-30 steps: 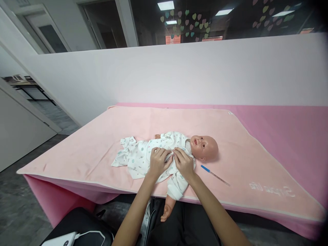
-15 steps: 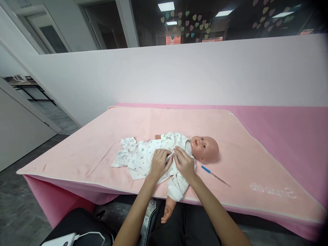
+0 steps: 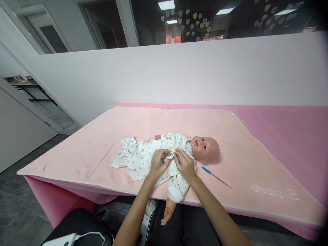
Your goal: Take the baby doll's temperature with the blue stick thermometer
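A baby doll (image 3: 179,150) lies on its back on a pale pink blanket (image 3: 102,143) that covers a pink table (image 3: 294,130), its bare head to the right and its legs to the left, roughly in the middle of the blanket and close to the near edge. It wears a white printed garment (image 3: 138,157), and 1 sleeved arm hangs over the near edge of the table with the bare doll hand below it. Both of the person's hands rest on the doll's chest, side by side and touching the fabric. The left hand (image 3: 157,164) has its fingers curled in and pinched on a small fold of the garment at the front opening. The right hand (image 3: 186,165) lies just beside it, nearer the doll's head, fingers bent and close together, fingertips pressed to the same fold of cloth; whether it actually grips the fabric cannot be told. A thin thermometer (image 3: 216,177) with a blue end lies on the blanket to the right of the doll, just below its head and apart from both hands. At the near left, under the table edge, a black bag (image 3: 82,222) sits with a white device (image 3: 64,239) on it.
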`<state>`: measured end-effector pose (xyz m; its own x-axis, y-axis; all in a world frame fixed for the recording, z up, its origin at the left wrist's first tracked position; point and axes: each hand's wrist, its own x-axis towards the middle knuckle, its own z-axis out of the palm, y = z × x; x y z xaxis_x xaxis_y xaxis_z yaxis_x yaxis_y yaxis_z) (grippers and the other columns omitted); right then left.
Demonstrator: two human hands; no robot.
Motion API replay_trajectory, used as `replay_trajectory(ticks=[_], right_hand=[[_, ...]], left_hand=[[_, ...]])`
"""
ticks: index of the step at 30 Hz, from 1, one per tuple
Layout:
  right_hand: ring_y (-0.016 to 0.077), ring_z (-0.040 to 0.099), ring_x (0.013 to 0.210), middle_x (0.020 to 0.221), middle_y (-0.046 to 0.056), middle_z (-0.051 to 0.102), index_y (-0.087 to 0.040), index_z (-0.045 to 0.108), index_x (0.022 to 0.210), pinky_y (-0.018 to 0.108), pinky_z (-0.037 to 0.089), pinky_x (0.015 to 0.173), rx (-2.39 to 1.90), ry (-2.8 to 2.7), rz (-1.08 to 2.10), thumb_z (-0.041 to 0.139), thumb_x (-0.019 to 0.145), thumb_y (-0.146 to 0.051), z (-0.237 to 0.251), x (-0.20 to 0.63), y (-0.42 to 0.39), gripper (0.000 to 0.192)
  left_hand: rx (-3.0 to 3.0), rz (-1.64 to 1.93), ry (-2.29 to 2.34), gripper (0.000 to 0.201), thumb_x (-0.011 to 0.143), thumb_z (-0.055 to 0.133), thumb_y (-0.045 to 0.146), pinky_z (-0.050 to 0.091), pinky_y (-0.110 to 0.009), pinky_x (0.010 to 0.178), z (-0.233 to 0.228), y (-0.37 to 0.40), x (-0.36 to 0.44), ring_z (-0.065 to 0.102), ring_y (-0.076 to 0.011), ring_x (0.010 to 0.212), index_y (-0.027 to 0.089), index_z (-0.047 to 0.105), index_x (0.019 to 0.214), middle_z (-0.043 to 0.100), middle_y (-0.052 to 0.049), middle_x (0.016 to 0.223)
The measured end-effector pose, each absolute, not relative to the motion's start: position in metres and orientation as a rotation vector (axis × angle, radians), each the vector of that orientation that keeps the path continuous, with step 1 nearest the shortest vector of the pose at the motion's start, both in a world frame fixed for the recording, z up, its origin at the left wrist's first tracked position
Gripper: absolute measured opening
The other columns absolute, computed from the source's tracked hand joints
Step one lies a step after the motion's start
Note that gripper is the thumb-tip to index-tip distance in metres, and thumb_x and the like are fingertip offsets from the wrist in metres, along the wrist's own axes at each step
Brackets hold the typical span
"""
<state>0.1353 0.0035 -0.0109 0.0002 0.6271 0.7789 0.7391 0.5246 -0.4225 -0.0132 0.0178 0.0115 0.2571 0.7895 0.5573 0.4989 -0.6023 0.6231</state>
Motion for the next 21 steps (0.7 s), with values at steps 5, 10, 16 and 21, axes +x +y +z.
replay_trajectory(ticks=[5,10,16,21], right_hand=[[0.0149,0.064,0.086,0.099,0.007,0.066,-0.018,0.06,0.094,0.024,0.05,0.074,-1.162,-1.684,-0.087,0.043,0.089,-0.022,-0.0107,0.1358,0.003,0.018],[0.0143,0.063,0.089,0.099,0.006,0.065,-0.019,0.058,0.094,0.024,0.049,0.077,-1.148,-1.675,-0.055,0.045,0.088,-0.021,-0.0107,0.1365,0.0025,0.015],[0.0149,0.062,0.089,0.098,0.007,0.064,-0.018,0.057,0.094,0.025,0.049,0.077,-1.13,-1.669,-0.048,0.044,0.088,-0.021,-0.0092,0.137,0.0011,0.014],[0.0139,0.062,0.087,0.098,0.007,0.063,-0.018,0.056,0.093,0.023,0.049,0.075,-1.121,-1.669,-0.066,0.046,0.087,-0.02,-0.0079,0.1373,0.0003,0.012]], left_hand=[[2.22,1.28,1.177,0.012,0.08,0.059,0.025,0.04,-0.031,0.081,0.015,0.0159,-0.0135,0.054,-0.0165,0.086,0.021,0.055,0.091,0.06,-0.002,0.088],[2.25,1.272,1.186,0.016,0.081,0.059,0.031,0.039,-0.033,0.082,0.0169,0.0145,-0.014,0.055,-0.0173,0.087,0.022,0.056,0.094,0.061,-0.002,0.088],[2.255,1.274,1.174,0.017,0.083,0.057,0.032,0.039,-0.033,0.083,0.017,0.0145,-0.0147,0.055,-0.0173,0.088,0.022,0.056,0.097,0.062,-0.002,0.089],[2.249,1.277,1.163,0.016,0.083,0.057,0.029,0.039,-0.033,0.084,0.0173,0.0144,-0.0153,0.054,-0.0174,0.089,0.022,0.056,0.097,0.061,-0.002,0.09]])
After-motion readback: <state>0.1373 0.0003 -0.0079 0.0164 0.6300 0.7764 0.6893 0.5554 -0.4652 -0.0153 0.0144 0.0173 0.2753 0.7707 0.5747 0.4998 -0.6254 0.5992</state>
